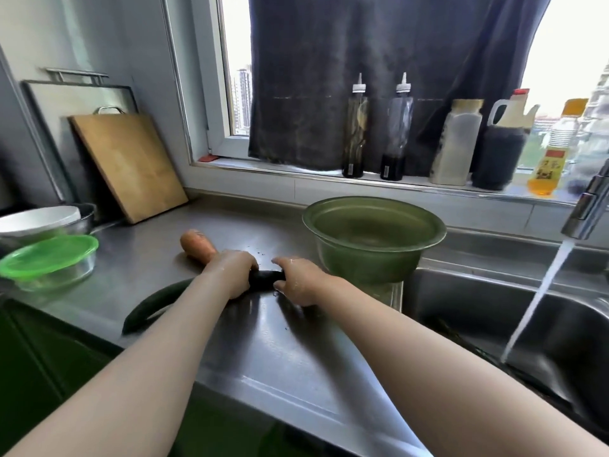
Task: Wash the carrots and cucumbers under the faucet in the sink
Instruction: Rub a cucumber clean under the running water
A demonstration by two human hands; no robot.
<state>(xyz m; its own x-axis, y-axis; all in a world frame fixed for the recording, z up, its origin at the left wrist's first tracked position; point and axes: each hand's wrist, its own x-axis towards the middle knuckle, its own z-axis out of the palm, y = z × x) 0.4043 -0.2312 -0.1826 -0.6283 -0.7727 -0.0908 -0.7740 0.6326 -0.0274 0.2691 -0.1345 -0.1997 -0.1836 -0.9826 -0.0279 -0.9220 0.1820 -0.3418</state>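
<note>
Your single wide-angle head view looks forward and down, close over the steel counter (pixel 280 341), with the sink (pixel 560 324) at right and the window (pixel 235 61) ahead.

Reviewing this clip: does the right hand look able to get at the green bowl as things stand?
Probably yes. The bowl stands just beyond the right hand with nothing between, but its fingers grip a cucumber, so it would have to let go first.
</note>
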